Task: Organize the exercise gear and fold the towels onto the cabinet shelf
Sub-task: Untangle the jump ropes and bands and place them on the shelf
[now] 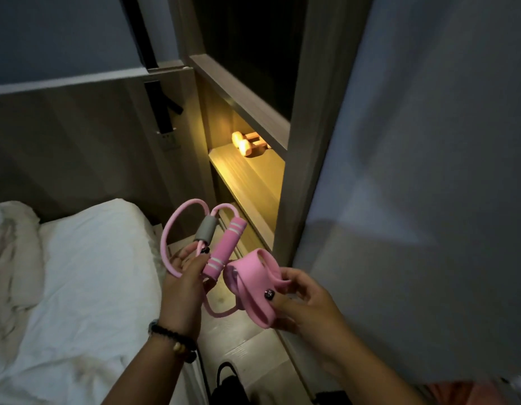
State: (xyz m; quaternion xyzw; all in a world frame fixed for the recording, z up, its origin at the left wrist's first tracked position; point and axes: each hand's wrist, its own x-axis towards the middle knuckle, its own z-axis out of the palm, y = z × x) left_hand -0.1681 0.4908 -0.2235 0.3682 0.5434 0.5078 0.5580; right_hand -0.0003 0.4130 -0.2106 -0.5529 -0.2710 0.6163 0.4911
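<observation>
A bed point(78, 287) with a crumpled white sheet is seen to the left of the hands, and a pillow point(10, 238) lies at its far left edge. Behind the bed, a grey headboard panel point(78, 135) is mounted, with a wall socket point(169, 141) set near its right end above the hands. A black bracket point(159, 106) is fixed just above the socket. To the right of the hands, a large grey door point(428, 171) fills the view. Pale floor point(247, 346) is visible below the hands, and a dark bag point(227, 381) is seen on it at the bottom edge.
</observation>
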